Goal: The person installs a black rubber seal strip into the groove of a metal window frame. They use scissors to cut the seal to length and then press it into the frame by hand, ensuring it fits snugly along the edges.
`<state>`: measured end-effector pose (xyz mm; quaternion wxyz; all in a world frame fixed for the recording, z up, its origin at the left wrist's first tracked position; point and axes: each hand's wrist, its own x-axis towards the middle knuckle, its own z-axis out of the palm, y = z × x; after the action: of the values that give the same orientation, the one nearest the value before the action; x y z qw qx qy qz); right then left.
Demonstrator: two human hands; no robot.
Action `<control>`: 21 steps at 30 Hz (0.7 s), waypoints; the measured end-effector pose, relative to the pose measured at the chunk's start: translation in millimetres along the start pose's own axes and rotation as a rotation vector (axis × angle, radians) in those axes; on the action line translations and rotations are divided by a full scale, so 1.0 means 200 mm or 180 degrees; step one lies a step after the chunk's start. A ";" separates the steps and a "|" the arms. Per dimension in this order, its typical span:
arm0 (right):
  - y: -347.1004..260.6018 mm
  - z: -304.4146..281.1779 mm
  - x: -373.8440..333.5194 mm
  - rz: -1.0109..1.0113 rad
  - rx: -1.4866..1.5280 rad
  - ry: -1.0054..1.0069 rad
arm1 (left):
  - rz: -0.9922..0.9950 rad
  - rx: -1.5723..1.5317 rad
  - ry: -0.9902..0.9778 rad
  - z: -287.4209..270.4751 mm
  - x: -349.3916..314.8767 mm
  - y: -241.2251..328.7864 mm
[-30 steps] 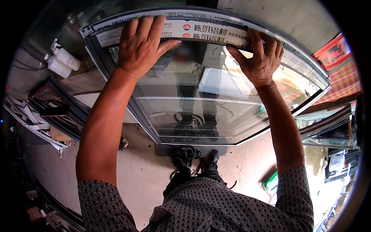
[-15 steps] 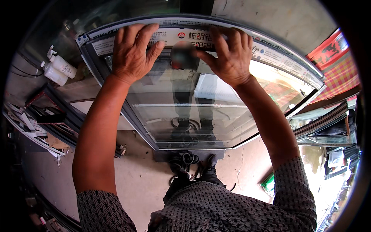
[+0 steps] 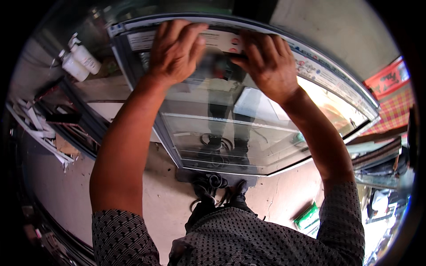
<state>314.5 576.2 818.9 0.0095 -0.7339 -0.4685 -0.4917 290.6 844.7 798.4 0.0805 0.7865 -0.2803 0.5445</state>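
Note:
A glazed window with dark metal framing (image 3: 191,99) stands upright in front of me. Printed white protective film (image 3: 217,39) covers the upper rail of its sash. My left hand (image 3: 175,55) curls its fingers over that rail, left of the middle, with the thumb bent against the near side. My right hand (image 3: 271,66) is hooked over the same rail farther right; its fingertips pass behind the rail and are hidden. The glass pane (image 3: 195,137) below reflects my legs, and a white sheet (image 3: 253,104) shows through or in it.
Two white pump bottles (image 3: 80,62) stand at the left, above dark frame pieces (image 3: 66,106) and white strips (image 3: 33,119). Black hose or cable (image 3: 215,181) coils by my feet. A green package (image 3: 307,216) lies on the floor at right. Checked cloth (image 3: 390,111) hangs beyond the window.
The window and both hands appear shifted slightly right in view. My left hand has slid closer to my right along the rail, and its thumb is tucked in more.

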 end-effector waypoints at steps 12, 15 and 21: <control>0.12 -0.16 -0.19 0.0202 -0.0282 -0.0151 | -0.0316 -0.0204 0.0202 0.01 0.00 0.06; 0.08 -0.12 -0.14 0.0231 -0.0214 -0.0196 | -0.0312 -0.0259 0.0210 0.01 -0.01 0.04; -0.08 0.03 0.09 -0.0005 0.0020 0.0062 | -0.0473 -0.0565 0.0232 -0.06 -0.02 0.09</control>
<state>308.4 600.2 822.1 0.0160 -0.7287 -0.4706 -0.4973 269.6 836.8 795.7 0.2001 0.7746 -0.2653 0.5382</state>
